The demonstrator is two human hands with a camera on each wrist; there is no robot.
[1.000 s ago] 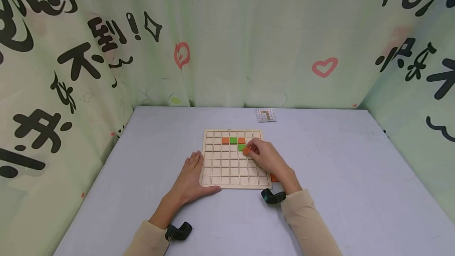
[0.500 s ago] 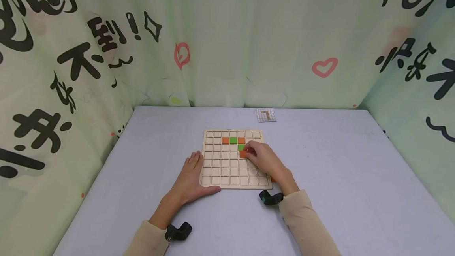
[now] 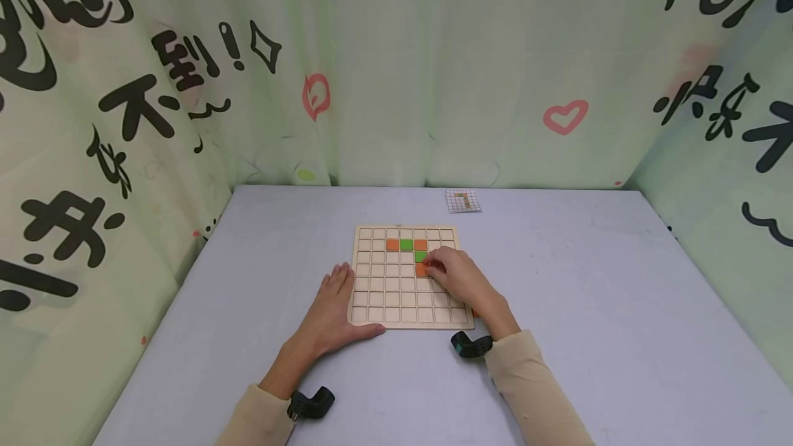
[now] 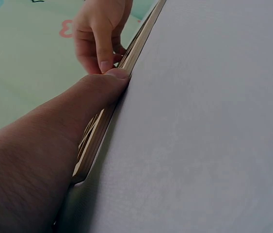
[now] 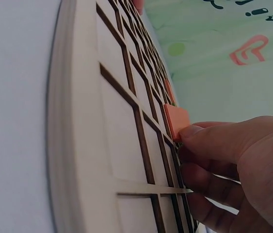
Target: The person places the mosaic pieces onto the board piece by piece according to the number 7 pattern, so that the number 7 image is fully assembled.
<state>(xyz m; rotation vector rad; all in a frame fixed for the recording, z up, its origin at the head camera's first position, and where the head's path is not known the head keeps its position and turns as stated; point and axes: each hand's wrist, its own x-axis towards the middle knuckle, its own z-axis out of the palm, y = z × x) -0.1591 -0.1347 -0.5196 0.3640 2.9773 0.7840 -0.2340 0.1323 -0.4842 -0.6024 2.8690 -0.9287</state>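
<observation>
A wooden grid board (image 3: pixel 378 298) lies on the table in the head view. Its second row from the back holds an orange tile (image 3: pixel 393 245), a green tile (image 3: pixel 406 245) and another orange tile. Below the latter sits a second green tile (image 3: pixel 420 256). My right hand (image 3: pixel 461 274) pinches an orange square tile (image 5: pixel 177 121) by its edge, at the cell just in front of that green one; in the right wrist view it stands proud of the grid. My left hand (image 3: pixel 334 308) rests with straight fingers along the board's left side, thumb on the near edge.
A small card with a printed grid pattern (image 3: pixel 463 201) lies at the back of the table (image 3: pixel 588 281). Partly hidden under my right wrist, something orange (image 3: pixel 476 313) shows beside the board's right edge. Patterned curtains (image 3: pixel 384 88) stand behind and at both sides.
My right hand has brought the orange tile slightly left and toward me, from beside the second green tile to the cell in front of it, and flattened it. My left hand stays put.
</observation>
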